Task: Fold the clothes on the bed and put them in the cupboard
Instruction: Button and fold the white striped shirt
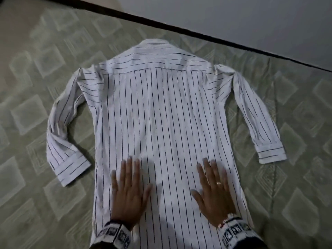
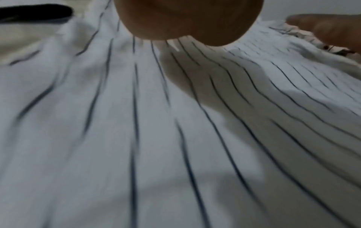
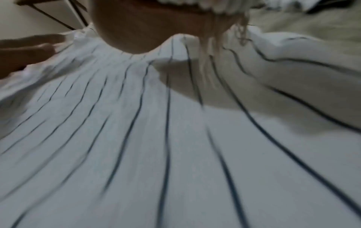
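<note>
Shirt point(image 1: 161, 108) lies back-up, spread flat on bed point(image 1: 36, 203). Our left hand point(image 1: 128, 193) and right hand point(image 1: 213, 191) press lower back, fingers straight, gripping nothing. Cloth light, limp, creases easily; we'd pinch shoulder seam and sleeve.

Dim light; blurred wrist views

Home bedroom: patterned mattress point(image 1: 53, 90) against plain wall point(image 1: 251, 18).

Striped shirt point(image 1: 158, 114) lies flat on patterned bed point(image 1: 45, 51).
</note>
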